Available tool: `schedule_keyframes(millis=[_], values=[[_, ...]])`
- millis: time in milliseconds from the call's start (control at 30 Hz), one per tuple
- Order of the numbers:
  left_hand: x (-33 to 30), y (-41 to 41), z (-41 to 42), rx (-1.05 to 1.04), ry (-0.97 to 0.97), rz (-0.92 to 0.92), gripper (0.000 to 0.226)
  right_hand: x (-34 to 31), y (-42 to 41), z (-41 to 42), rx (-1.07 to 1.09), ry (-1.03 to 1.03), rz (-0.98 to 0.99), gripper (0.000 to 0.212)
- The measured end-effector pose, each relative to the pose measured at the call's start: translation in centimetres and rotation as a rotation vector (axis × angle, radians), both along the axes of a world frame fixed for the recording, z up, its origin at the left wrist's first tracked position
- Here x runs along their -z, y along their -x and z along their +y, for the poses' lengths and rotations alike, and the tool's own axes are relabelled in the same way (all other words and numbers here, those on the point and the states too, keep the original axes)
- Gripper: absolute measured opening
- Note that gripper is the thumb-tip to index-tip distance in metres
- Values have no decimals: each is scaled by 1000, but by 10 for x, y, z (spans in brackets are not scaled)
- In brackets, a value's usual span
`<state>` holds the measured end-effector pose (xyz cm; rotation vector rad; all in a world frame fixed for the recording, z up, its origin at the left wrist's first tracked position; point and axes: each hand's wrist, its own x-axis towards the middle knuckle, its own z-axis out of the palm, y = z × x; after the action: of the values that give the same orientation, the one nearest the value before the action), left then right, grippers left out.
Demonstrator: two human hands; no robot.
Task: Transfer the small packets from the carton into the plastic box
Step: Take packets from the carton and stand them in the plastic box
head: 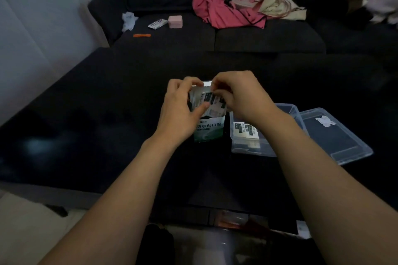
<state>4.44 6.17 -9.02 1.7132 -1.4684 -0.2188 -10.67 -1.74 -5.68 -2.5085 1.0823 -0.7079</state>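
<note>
The small packets still to be moved stand bunched in the open mouth of the carton, just above the middle of the frame, their long sides running roughly up out of the opening and leaning a little to the right. The carton is a white and green box that stands upright on the dark table. The left hand wraps around its upper part from the left, fingers curled over the far rim and thumb pressed against the near face of the bundle. The right hand comes in from the right and above, its fingertips closed in a pinch on the top edge of the packets.

The plastic box sits just beside the carton, to its right and slightly lower in the frame, directly under the right wrist. A few packets already lie flat inside it. So the right hand is the nearer one to the destination, and the move ahead looks like a short lift up along the packets' long axis, then a carry rightward and down.

The clear lid lies further right, touching or nearly touching the plastic box. At the top of the frame a dark sofa carries pink clothing and a small pink case.
</note>
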Motion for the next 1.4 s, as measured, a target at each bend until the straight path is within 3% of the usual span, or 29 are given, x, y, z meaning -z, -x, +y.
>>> schedule_keyframes(millis=[200, 367, 433, 533, 667, 1000, 1067, 1167, 1267, 1400], values=[[4, -1, -5, 25, -113, -50, 22, -2, 3, 0, -43, -62, -254, 14], [-1, 3, -5, 39, -82, 5, 13, -2, 3, 1, -47, -149, -417, 7], [1, 4, -6, 25, -54, -2, 12, -1, 3, 2, -37, -191, -438, 9], [3, 2, -7, 17, -39, 9, 15, -1, 4, 1, -1, -207, -377, 30], [3, 2, -6, 37, -51, 26, 15, 0, 5, 2, -12, -282, -367, 24], [-14, 2, 7, -63, 112, 456, 21, -23, 44, -3, -62, -641, -672, 21], [-21, 8, 12, 13, 25, 676, 20, -27, 51, -2, -127, -687, -685, 21], [-30, 26, 19, 130, -259, 973, 22, -30, 53, 2, -199, -728, -613, 21], [-30, 43, 21, 169, -359, 1056, 35, -31, 54, 5, -229, -725, -506, 23], [-26, 55, 19, 162, -385, 1021, 38, -27, 51, 6, -168, -629, -409, 26]])
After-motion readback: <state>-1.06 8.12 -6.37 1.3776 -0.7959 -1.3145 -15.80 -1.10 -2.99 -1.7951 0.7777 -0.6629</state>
